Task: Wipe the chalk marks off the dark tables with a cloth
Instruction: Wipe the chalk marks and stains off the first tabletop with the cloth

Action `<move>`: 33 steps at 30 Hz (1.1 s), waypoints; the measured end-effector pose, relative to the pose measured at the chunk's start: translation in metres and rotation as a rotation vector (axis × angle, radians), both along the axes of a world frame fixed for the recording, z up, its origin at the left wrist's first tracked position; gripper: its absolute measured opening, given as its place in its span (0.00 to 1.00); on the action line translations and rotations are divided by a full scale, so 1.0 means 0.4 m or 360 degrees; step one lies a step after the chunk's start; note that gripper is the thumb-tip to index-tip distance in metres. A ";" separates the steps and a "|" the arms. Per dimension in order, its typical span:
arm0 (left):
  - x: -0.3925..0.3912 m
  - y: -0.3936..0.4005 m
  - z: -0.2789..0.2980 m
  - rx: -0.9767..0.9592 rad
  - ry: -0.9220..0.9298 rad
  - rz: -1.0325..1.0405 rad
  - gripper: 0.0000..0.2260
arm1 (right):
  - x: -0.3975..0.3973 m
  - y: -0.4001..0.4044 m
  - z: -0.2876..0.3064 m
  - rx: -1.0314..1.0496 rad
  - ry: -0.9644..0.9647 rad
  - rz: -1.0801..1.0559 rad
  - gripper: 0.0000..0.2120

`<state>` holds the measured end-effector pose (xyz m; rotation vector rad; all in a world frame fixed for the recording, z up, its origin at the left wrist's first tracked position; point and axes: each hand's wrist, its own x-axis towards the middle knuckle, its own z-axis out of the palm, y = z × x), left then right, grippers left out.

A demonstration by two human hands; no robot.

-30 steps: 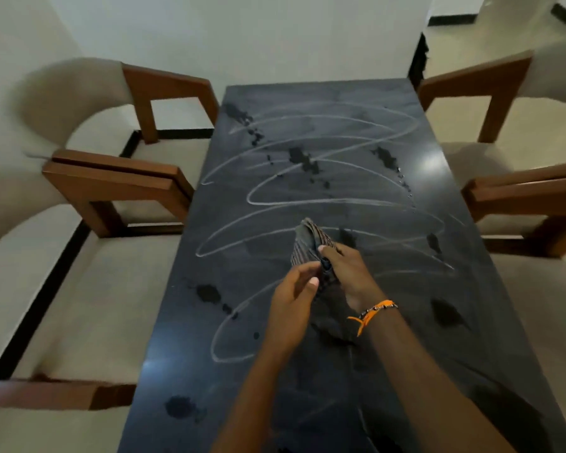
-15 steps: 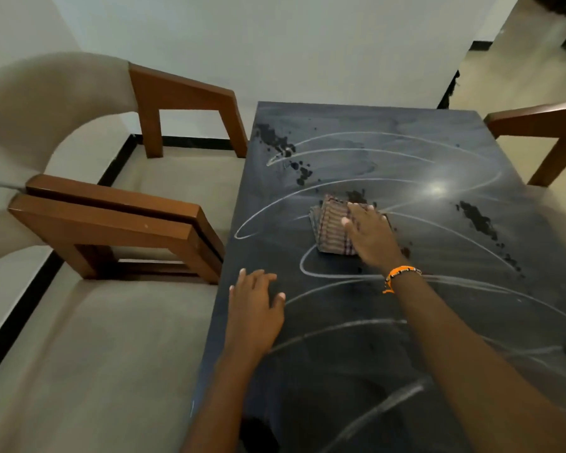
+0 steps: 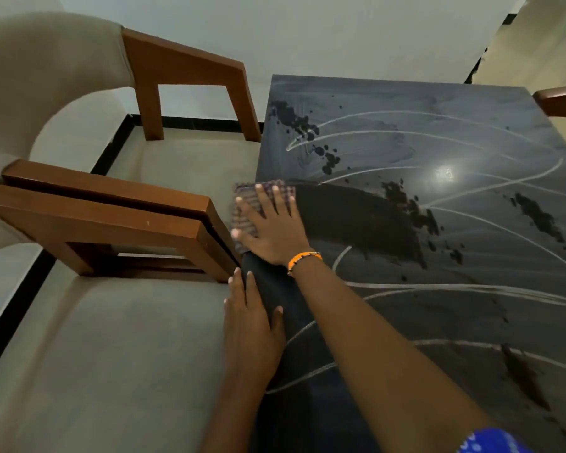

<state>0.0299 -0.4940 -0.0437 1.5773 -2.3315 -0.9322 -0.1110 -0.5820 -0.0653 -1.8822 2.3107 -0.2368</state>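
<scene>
A dark table (image 3: pixel 471 308) carries looping white chalk marks (image 3: pixel 471 289) and dark wet blotches. A striped folded cloth (image 3: pixel 242 204) lies at the table's left edge, partly over it. My right hand (image 3: pixel 272 230), with an orange wristband, presses flat on the cloth with fingers spread. A clean dark swath (image 3: pixel 356 217) stretches to the right of the cloth. My left hand (image 3: pixel 252 331) rests flat on the table's left edge, nearer me, holding nothing.
Beige upholstered chairs with brown wooden arms (image 3: pixel 111 217) stand tight against the table's left side. Another wooden chair arm (image 3: pixel 562 99) shows at the far right. A white wall lies behind the table.
My right hand has slid the cloth leftward from the table's middle to its left edge, leaving a clean dark streak. My left hand stays planted on the left edge.
</scene>
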 end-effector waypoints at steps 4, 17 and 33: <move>-0.014 0.021 0.009 -0.0068 -0.0111 -0.0096 0.34 | -0.011 0.047 -0.002 -0.0093 -0.0030 0.0039 0.29; -0.022 0.032 -0.005 -0.0017 -0.0192 -0.0196 0.37 | -0.519 0.497 0.042 -0.0087 0.0056 -0.1140 0.33; 0.013 0.080 0.011 -0.0066 -0.0128 -0.0051 0.40 | 0.034 0.087 -0.001 0.0076 -0.0106 0.0009 0.28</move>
